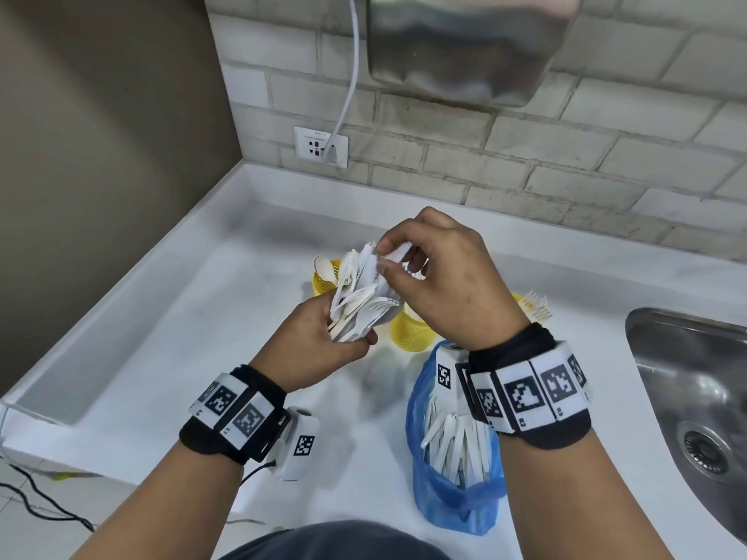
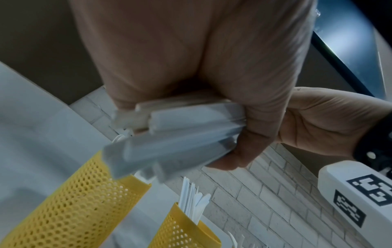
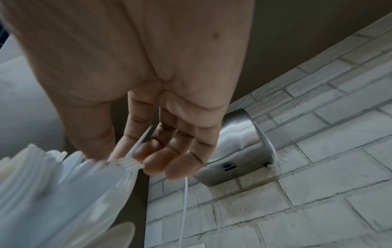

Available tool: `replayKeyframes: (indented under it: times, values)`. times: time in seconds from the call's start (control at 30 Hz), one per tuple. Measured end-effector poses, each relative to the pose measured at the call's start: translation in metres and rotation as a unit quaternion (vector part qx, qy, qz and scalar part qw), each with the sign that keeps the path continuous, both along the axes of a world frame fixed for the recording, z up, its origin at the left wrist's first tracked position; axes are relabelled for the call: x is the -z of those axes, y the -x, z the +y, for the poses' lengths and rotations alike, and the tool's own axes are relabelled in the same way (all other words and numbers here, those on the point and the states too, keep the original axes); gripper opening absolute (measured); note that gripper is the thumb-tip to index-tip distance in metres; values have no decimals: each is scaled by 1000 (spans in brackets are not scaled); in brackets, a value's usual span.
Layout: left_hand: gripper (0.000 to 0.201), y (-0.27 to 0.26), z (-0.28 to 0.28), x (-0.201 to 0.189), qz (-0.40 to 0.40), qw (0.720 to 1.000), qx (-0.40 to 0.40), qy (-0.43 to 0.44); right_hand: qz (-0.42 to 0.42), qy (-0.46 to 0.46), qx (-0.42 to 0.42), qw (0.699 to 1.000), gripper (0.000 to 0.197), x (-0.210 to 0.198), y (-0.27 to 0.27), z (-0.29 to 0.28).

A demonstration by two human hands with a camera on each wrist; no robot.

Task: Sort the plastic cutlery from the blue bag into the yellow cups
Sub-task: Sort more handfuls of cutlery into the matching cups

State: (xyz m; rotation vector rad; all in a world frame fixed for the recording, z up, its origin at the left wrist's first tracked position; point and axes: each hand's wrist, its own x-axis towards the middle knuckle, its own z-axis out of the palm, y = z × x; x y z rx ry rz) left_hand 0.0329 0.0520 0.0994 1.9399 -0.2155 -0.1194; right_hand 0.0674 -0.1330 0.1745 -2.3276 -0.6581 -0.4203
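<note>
My left hand (image 1: 323,337) grips a mixed bundle of white plastic cutlery (image 1: 355,293) by the handles; those handles (image 2: 180,134) fill the left wrist view. My right hand (image 1: 428,276) is above it, thumb and fingers pinching one white piece (image 1: 394,252) at the top of the bundle. In the right wrist view a thin white piece (image 3: 140,142) lies between the fingers. Three yellow mesh cups stand behind: a left cup (image 1: 323,282) with spoons, a middle cup (image 1: 410,331), a right cup (image 1: 525,307) with forks. The blue bag (image 1: 448,495) lies open near me with more cutlery (image 1: 456,438).
A steel sink (image 1: 695,398) is sunk into the white counter (image 1: 202,357) at the right. A steel dryer (image 1: 465,46) hangs on the brick wall, its white cord running to an outlet (image 1: 321,145). Black cables (image 1: 40,503) trail off the counter's left edge.
</note>
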Motion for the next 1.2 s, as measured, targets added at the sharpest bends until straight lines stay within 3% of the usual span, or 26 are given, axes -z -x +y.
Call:
replayKeyframes:
  times: [0.57, 0.73, 0.97, 1.07, 1.2]
  values:
    - [21, -6, -4, 4, -24, 999, -14, -16, 3, -43, -6, 999, 4, -2, -3, -6]
    - [22, -5, -2, 5, -24, 999, -13, -22, -31, -121, 27, 992, 6, -5, 1, -6]
    - [25, -4, -4, 1, -35, 999, -18, -8, 1, -171, 21, 985, 21, -5, 2, 0]
    - [24, -5, -3, 1, -32, 999, -20, -3, 24, -238, 22, 971, 19, -4, 2, 1]
    - [23, -5, -2, 1, -39, 999, -2, -18, 65, -320, 27, 945, 30, 1, -1, 4]
